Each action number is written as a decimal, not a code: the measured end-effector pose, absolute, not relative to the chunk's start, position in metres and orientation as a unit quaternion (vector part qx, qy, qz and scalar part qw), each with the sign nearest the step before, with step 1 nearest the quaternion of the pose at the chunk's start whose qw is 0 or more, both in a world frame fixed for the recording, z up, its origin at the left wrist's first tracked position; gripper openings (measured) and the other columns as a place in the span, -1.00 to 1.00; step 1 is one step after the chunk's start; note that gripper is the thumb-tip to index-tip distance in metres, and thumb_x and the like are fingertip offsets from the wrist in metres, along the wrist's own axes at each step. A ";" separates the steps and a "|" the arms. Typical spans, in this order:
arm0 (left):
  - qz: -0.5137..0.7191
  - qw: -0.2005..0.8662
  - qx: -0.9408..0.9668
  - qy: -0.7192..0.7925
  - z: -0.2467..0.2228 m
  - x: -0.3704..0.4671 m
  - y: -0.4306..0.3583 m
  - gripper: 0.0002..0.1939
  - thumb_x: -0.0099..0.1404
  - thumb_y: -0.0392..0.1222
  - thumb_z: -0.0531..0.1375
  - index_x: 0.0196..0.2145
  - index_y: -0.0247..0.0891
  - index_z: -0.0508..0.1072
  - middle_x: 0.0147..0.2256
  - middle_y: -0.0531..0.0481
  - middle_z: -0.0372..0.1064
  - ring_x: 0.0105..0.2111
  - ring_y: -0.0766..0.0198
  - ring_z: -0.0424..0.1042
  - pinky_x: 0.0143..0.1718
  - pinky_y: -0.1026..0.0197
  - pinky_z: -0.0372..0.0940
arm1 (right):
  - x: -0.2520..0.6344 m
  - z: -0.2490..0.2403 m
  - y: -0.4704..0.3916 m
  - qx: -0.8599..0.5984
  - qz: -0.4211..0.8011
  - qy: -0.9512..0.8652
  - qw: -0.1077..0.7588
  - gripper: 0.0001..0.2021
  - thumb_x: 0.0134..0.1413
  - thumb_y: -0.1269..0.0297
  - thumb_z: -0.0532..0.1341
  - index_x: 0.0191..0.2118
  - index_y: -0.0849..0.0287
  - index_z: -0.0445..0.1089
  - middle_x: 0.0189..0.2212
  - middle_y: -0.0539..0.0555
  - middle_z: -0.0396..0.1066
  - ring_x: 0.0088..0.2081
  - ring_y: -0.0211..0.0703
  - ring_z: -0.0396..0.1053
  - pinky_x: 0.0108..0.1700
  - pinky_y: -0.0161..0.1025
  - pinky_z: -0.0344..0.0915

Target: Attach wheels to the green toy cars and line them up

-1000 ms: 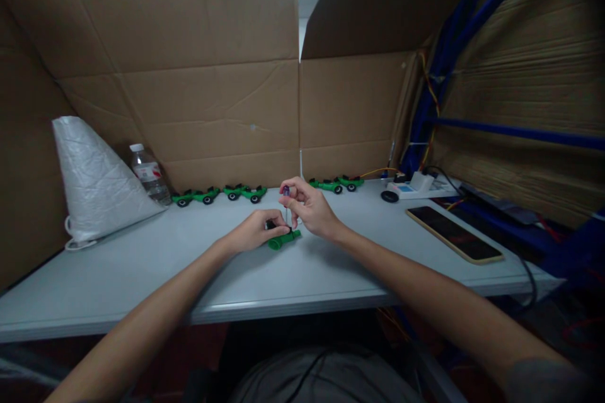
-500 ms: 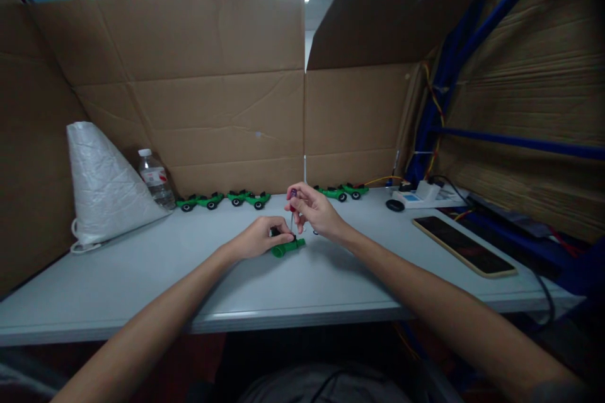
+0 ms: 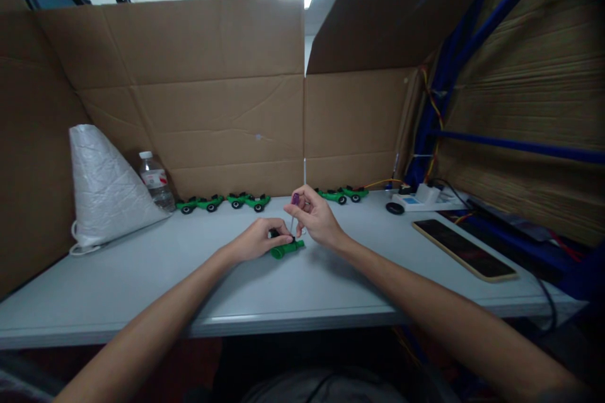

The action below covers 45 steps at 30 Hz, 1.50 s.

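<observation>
Near: two forearms come in from 7 and 5 o'clock over the table front edge, w/ bare grey top on both sides of them.

Centre: left hand closed down on 1 green toy car, pinning it flat to the table, nose toward 3 o'clock; a black wheel shows at the fingertips. Right hand pinches 1 small screwdriver w/ purple cap, held upright, tip down at the car's top. Can't tell if tip is seated.

Count: green cars along back wall, 3 groups; left group, middle, right. Looks like 2 per group, approx. 6, too small to be sure.

10 o'clock: 1 white bag, 1 water bottle just beside it.

2 o'clock: 1 phone lying flat near the right edge; 1 white power strip beyond it, cables at that corner.

Far: cardboard walls close off back and left; open room mostly at 8 o'clock.
</observation>
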<state>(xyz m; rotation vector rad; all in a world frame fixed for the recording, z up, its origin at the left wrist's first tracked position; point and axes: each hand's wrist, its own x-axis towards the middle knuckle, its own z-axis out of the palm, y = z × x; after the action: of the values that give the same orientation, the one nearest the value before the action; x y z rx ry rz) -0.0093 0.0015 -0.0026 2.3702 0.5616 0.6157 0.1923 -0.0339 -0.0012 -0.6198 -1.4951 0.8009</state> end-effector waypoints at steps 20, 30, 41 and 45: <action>0.238 0.316 0.893 0.214 -0.003 -0.007 -0.001 -0.56 0.42 0.17 0.25 -0.29 -0.33 0.57 -0.29 -0.11 0.56 -0.27 0.22 0.49 -0.15 0.21 0.33 | 0.190 -0.004 -0.032 -0.252 0.388 -0.688 0.560 -0.64 0.32 -0.11 0.22 -0.11 0.10 0.30 -0.30 -0.01 0.42 -0.57 -0.34 0.34 -0.58 -0.37 0.39; 0.233 0.293 0.893 0.248 -0.004 -0.008 -0.001 -0.58 0.43 0.15 0.23 -0.23 -0.33 0.52 -0.35 -0.09 0.53 -0.39 0.27 0.45 -0.31 0.24 0.34 | 0.196 -0.011 -0.023 -0.308 0.307 -0.652 0.621 -0.64 0.34 -0.13 0.17 -0.15 0.08 0.25 -0.40 -0.10 0.37 -0.61 -0.35 0.30 -0.65 -0.42 0.30; 0.241 0.237 0.904 0.264 0.000 -0.010 -0.002 -0.62 0.45 0.13 0.20 -0.23 -0.29 0.52 -0.39 -0.03 0.52 -0.42 0.28 0.45 -0.35 0.27 0.29 | 0.216 -0.004 -0.022 -0.453 0.072 -0.676 0.577 -0.72 0.40 0.06 0.13 0.07 0.08 0.35 -0.52 -0.12 0.21 -0.51 -0.21 0.21 -0.41 -0.31 0.11; 0.241 0.227 0.906 0.265 0.002 -0.012 -0.001 -0.64 0.45 0.11 0.20 -0.21 -0.28 0.52 -0.39 -0.03 0.53 -0.42 0.28 0.45 -0.34 0.28 0.29 | 0.218 -0.005 -0.024 -0.528 0.006 -0.727 0.439 -0.72 0.43 0.14 0.09 0.12 0.06 0.36 -0.40 -0.01 0.44 -0.37 -0.11 0.41 -0.30 -0.27 0.15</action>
<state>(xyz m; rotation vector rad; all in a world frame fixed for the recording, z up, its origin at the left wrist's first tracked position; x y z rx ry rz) -0.0121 -0.0010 0.0016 2.4969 0.7291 0.6635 0.2178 -0.0237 -0.0050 -1.3107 -1.8065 0.0155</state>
